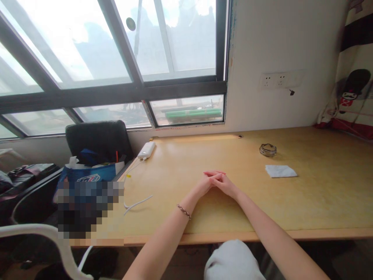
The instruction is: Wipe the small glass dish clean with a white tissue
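My left hand [203, 186] and my right hand [229, 187] are folded together above the wooden table [186, 221], fingers laced and closed over one another. No object shows between them. A braided bracelet [183, 211] circles my left wrist. To the right of my hands lies a folded white tissue [281, 171], and behind it stands a glass ashtray [267, 150]. Neither is touched. A white power bank [146, 150] rests near the table's back left corner, with a white cable [138, 203] trailing down the left side.
Left of the table is a black chair [99, 138] with a blue bag [87, 175] on it. A curved white tube [37, 229] crosses the lower left corner. Behind the table are a window [175, 87] and a wall with power sockets [274, 81]; a patterned curtain [354, 74] hangs at right.
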The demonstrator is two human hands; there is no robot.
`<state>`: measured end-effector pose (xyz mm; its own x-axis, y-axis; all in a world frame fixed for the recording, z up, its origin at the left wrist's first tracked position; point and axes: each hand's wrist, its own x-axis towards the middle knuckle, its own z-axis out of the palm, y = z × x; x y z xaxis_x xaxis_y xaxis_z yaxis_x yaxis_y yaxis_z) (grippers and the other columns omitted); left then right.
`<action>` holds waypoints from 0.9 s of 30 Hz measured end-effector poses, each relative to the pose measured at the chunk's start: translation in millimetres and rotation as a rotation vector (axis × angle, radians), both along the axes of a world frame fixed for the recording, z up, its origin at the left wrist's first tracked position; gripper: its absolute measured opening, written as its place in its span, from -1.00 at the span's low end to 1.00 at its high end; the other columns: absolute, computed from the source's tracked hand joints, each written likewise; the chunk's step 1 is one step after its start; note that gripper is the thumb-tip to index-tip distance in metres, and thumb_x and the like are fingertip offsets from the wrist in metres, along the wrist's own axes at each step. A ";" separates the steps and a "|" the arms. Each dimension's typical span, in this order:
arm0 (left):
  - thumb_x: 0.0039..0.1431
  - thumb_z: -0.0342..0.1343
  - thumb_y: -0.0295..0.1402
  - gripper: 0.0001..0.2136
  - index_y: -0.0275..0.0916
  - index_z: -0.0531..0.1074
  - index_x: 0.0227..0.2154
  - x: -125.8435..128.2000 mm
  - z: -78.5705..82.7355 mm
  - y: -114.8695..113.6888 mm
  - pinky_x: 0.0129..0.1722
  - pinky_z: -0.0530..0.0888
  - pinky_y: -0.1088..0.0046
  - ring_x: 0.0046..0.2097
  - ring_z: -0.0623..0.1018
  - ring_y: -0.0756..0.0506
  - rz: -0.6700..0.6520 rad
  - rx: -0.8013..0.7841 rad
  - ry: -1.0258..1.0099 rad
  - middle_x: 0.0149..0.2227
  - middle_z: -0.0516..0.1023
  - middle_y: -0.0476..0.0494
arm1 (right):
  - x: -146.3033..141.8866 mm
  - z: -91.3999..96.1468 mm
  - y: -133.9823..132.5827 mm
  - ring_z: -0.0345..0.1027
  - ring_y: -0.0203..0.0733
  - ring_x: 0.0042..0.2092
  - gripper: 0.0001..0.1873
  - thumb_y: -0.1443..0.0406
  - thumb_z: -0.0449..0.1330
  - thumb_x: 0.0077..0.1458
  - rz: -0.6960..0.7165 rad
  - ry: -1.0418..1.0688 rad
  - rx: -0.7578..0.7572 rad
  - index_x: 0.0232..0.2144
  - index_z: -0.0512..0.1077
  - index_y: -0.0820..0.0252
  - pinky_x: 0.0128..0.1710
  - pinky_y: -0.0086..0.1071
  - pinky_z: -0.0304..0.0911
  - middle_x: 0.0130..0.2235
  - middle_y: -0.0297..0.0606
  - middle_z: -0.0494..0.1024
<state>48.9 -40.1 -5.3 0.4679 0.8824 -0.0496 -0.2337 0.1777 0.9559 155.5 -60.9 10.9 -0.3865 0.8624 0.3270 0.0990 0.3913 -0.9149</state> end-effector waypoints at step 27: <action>-0.11 0.08 -0.42 -0.82 -0.30 0.44 -0.38 0.6 6.1 -4.0 -0.31 0.38 0.51 -0.25 0.45 -0.09 0.011 -0.019 -0.045 -0.36 0.45 -0.13 | -0.4 1.9 -1.3 0.21 -0.13 -0.01 -0.59 0.09 0.06 -0.03 -0.006 0.004 -0.030 -0.14 0.37 0.13 0.03 -0.19 0.06 -0.07 -0.22 0.39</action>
<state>49.5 -44.1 0.8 0.4606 0.8864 -0.0451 -0.2786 0.1926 0.9409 155.1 -62.1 12.9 -0.3803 0.8739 0.3028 0.0976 0.3635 -0.9265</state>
